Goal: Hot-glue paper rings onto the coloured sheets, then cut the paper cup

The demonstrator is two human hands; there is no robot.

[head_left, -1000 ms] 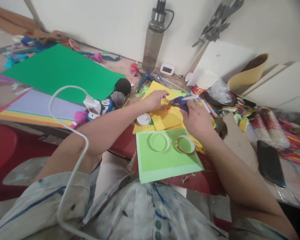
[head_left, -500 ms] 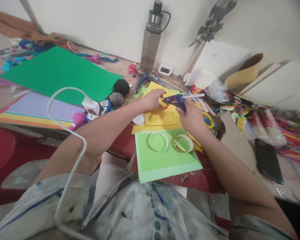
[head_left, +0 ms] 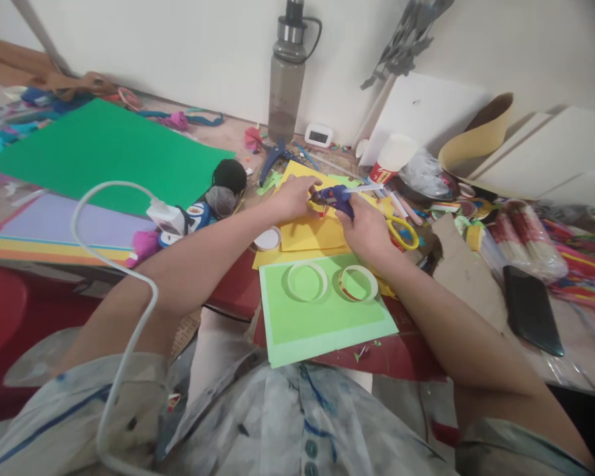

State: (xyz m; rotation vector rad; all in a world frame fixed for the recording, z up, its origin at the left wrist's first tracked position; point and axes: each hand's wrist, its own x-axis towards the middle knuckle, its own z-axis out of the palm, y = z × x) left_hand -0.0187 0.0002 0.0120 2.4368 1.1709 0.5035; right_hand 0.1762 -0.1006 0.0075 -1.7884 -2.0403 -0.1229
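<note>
My right hand [head_left: 367, 228] is wrapped round a blue glue gun [head_left: 338, 197] with a white glue stick poking out of its back. The gun's nozzle points left, towards my left hand [head_left: 297, 197]. My left hand is closed at the nozzle over yellow paper [head_left: 310, 235]; what its fingers pinch is small and mostly hidden. Nearer my body, two paper rings, one plain [head_left: 291, 285] and one with red marks [head_left: 344, 291], stand on light green sheets [head_left: 322, 327].
A grey bottle [head_left: 285, 92] and small white clock [head_left: 318, 135] stand at the wall. Yellow-handled scissors [head_left: 411, 241] and a black phone [head_left: 533, 311] lie right. Green paper [head_left: 114, 155], black yarn [head_left: 229, 176] and a white cable [head_left: 143, 317] are left.
The whole view has shifted slightly, so most things appear a little further left. Both hands keep nearly the same pose, with the glue gun still at the left fingers.
</note>
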